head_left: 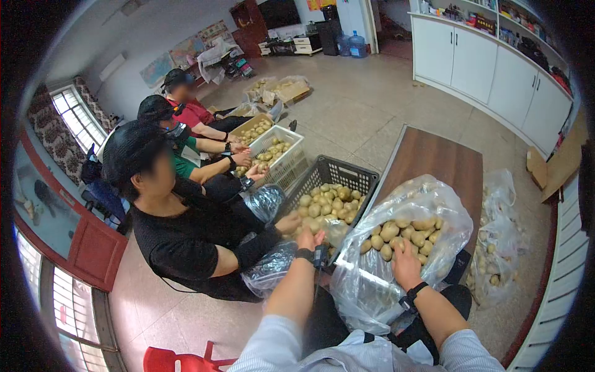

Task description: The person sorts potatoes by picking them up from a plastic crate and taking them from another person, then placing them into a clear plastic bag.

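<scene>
My right hand (406,266) reaches into a large clear plastic bag (446,204) of potatoes (389,232), its fingers closed on a potato at the near side of the pile. My left hand (310,237) is beside the near edge of a black crate (365,181) that holds more potatoes (325,201). What its fingers hold, if anything, I cannot make out. The bag lies open at the near end of a brown table (427,155). A co-worker's hand (288,223) is just left of my left hand, at the crate's edge.
Three people sit in a row at the left. A white crate (297,152) and a cardboard box (263,118) of potatoes stand before them. Clear bags (496,248) lie on the floor at the right. A red stool (180,359) is at bottom left.
</scene>
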